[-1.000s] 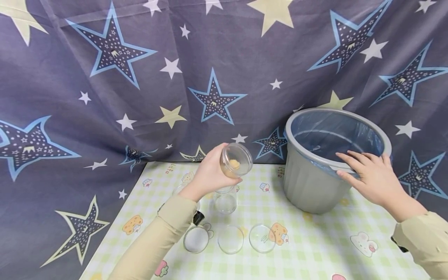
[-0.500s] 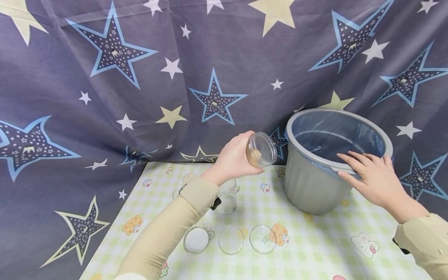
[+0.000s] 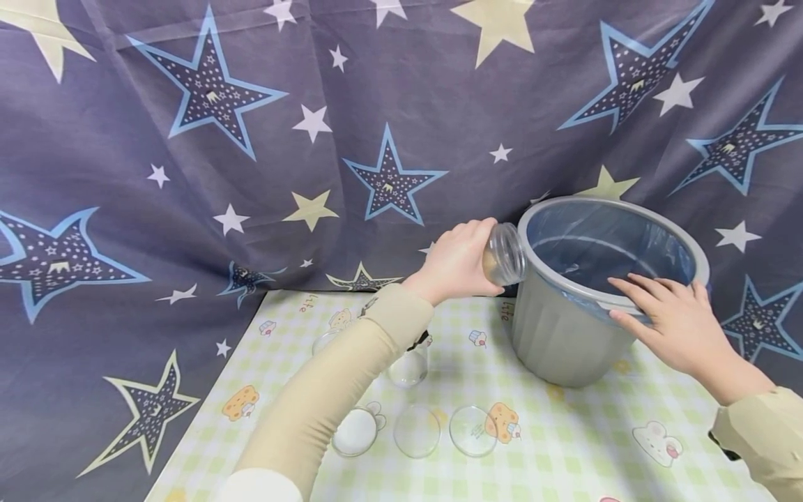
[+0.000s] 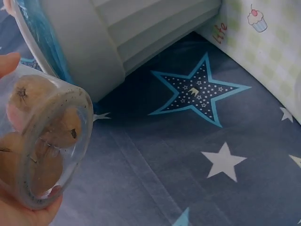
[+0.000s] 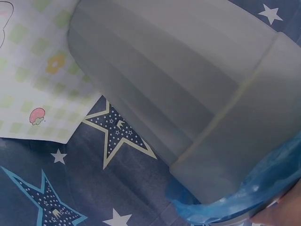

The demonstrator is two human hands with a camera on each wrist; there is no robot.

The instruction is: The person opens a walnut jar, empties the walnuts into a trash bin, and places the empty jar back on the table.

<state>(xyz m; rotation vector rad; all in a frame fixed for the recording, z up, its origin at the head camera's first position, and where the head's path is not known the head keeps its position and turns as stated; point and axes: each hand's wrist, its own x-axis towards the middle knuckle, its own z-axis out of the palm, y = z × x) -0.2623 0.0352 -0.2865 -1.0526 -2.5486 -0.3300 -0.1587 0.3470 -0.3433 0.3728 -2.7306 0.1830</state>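
Note:
My left hand (image 3: 456, 262) grips a clear jar (image 3: 505, 252), tipped on its side with its mouth toward the grey bin (image 3: 555, 331). The jar's mouth is at the bin's left rim; I cannot tell whether they touch. In the left wrist view, several round orange-brown pieces (image 4: 49, 169) with dark marks lie inside the jar (image 4: 80, 110); their kind is unclear. My right hand (image 3: 680, 321) rests on the bin's near right rim, fingers spread and fairly straight over the opening. A blue bag (image 5: 225, 207) lines the bin and folds over its edge.
Three round, flat clear pieces like lids (image 3: 473, 431) lie in a row at the table's front. A clear jar (image 3: 408, 368) stands behind them, partly hidden by the left sleeve (image 3: 339, 376). Another clear rim (image 3: 325, 341) shows left. A star-patterned cloth (image 3: 263, 174) hangs behind.
My left hand has moved right and slightly up with the jar, from above the table to the bin's left rim. The jar has tipped further over. My right hand has stayed on the rim.

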